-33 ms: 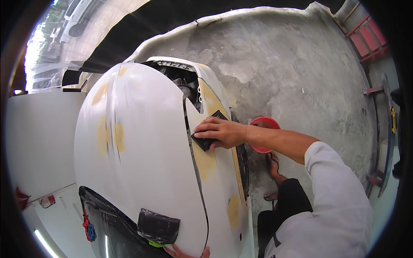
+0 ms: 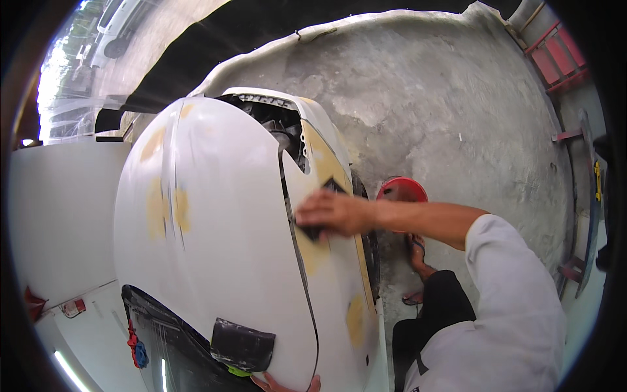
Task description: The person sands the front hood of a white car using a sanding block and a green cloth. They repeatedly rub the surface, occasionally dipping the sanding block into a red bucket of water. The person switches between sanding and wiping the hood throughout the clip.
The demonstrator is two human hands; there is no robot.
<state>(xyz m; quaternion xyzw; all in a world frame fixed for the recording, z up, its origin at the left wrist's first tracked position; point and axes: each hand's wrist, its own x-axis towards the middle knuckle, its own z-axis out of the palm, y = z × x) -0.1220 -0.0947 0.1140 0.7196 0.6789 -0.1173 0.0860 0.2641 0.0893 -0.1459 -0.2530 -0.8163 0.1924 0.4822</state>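
My right hand (image 2: 336, 213) is closed over a black sheet of sandpaper (image 2: 334, 185), pressed to the white car's front fender (image 2: 346, 281). The hand is blurred by motion, and the sheet shows only past its edges. Under it lies a yellowish filler patch (image 2: 318, 260), next to the seam with the hood (image 2: 241, 274). My left hand (image 2: 279, 383) rests on the hood at the bottom of the view, fingers spread and partly cut off. Just beyond it, a dark, dust-smeared rectangular pad (image 2: 243, 344) lies on the hood.
A red bucket (image 2: 403, 189) stands on the concrete floor (image 2: 424, 124) by the front wheel, near my sandalled foot (image 2: 416, 251). The headlight opening (image 2: 281, 127) is bare. More filler patches (image 2: 168, 208) mark the hood. Red metal racks (image 2: 558, 59) stand at the far right.
My right hand has slid slightly down the fender with the sandpaper and is now blurred. The left hand stays in place.
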